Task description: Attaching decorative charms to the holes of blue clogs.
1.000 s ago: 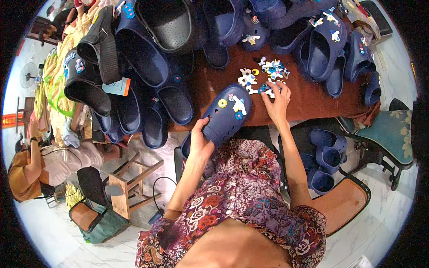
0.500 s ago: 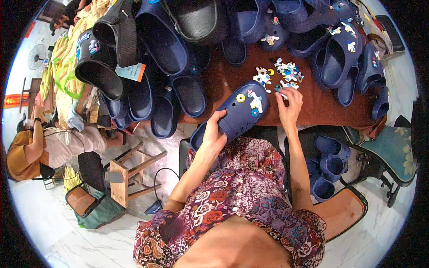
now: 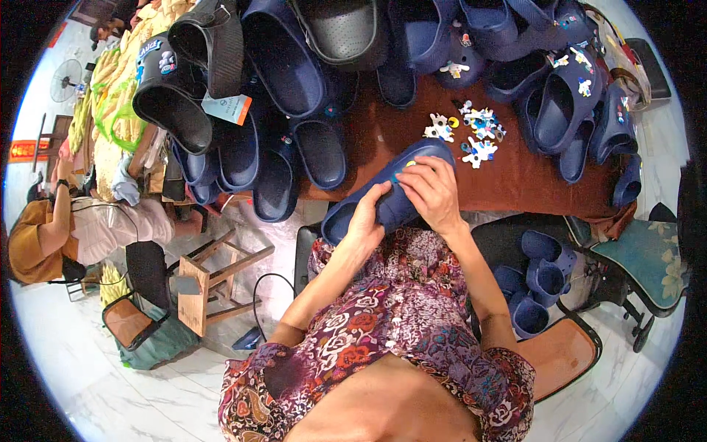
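Observation:
A navy foam clog (image 3: 394, 180) is tilted over the near edge of the brown-covered table. My left hand (image 3: 370, 215) is closed around its side, thumb on top. My right hand (image 3: 431, 190) rests over the clog's upper, its fingers bent together and pressed against it. Those fingers hide most of the charms there; a bit of yellow and blue shows beside them. Whatever they pinch is hidden. Just past the toe lies a small pile of loose shoe charms (image 3: 482, 127), white, blue, black and yellow.
Several navy clogs (image 3: 283, 59) and black clogs (image 3: 173, 114) crowd the brown cloth (image 3: 508, 180), left, back and right. More navy clogs (image 3: 545, 283) sit low at right beside a chair (image 3: 641, 258). A wooden stool (image 3: 221, 283) stands at left, near another person (image 3: 44, 236).
My right hand has moved left from the charm pile onto the clog's upper, covering its charms. My left hand still grips the clog. The view has shifted slightly.

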`<state>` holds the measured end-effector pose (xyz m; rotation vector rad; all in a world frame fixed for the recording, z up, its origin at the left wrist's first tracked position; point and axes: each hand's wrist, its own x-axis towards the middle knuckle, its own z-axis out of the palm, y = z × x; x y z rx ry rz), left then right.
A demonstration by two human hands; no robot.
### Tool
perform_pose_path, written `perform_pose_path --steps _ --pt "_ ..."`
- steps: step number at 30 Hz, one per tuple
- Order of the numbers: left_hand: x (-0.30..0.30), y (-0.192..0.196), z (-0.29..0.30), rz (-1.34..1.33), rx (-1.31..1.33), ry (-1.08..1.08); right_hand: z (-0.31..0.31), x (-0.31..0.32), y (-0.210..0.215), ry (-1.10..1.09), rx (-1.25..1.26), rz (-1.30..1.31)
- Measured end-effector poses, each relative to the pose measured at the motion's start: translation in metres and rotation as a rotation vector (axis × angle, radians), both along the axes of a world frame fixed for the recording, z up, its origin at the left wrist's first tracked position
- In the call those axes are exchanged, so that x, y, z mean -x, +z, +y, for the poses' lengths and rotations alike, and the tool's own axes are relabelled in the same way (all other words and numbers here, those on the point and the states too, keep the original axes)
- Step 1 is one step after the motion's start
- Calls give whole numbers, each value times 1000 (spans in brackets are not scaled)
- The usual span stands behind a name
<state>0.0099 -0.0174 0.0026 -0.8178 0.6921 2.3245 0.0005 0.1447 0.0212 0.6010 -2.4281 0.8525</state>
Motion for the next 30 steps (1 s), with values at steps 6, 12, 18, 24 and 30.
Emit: perform_pose_path --steps 6,12,18,24,30 --pt "-7 -3 2 30 89 -5 -2 -8 3 18 24 -57" --pt "-12 9 7 45 198 -17 1 -15 -3 -50 14 -29" --pt "-16 -1 13 181 266 54 -3 -21 8 -191 58 -145" --pt "-16 -2 16 225 337 50 -3 -23 16 -214 -50 -160" --pt "-13 7 14 184 304 23 -13 -28 13 -224 -156 -93"
